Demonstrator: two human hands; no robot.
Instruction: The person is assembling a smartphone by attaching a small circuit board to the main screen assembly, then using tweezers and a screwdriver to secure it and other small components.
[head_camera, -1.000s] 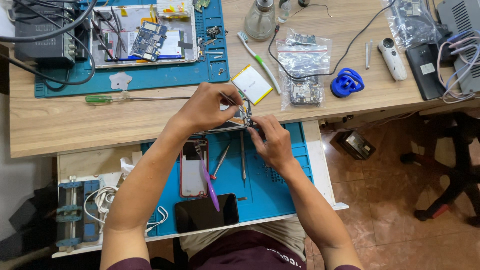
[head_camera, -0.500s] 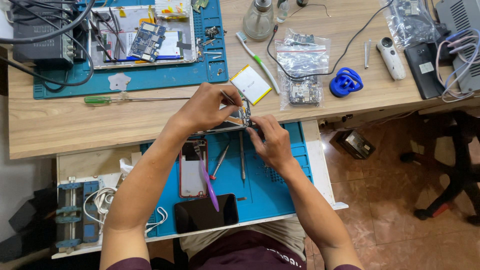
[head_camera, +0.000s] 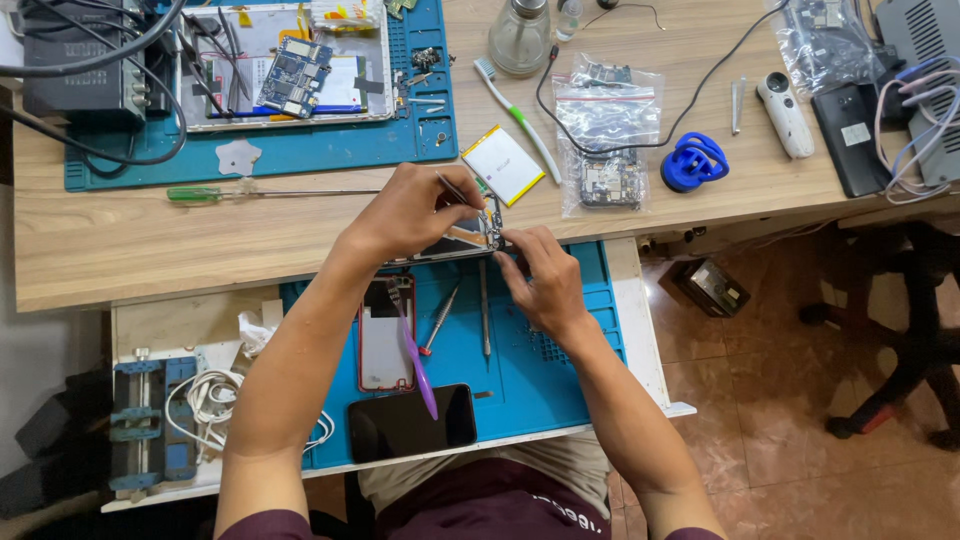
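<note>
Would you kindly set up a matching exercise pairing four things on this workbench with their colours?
Things:
1. suction cup
2. pry tool
3. screwdriver handle
4. black-screened phone

Colours or places:
A. green, on the bare wood
B. blue, right of the plastic bags
C. dark, at the near mat edge
D. purple, across the red-rimmed phone back

Pairs: 1-B, 2-D, 3-A, 4-C

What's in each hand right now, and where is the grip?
Left hand pinches thin metal tweezers near their upper end. Right hand fingertips grip a small part at the opened phone's edge; exact hold unclear.
</note>
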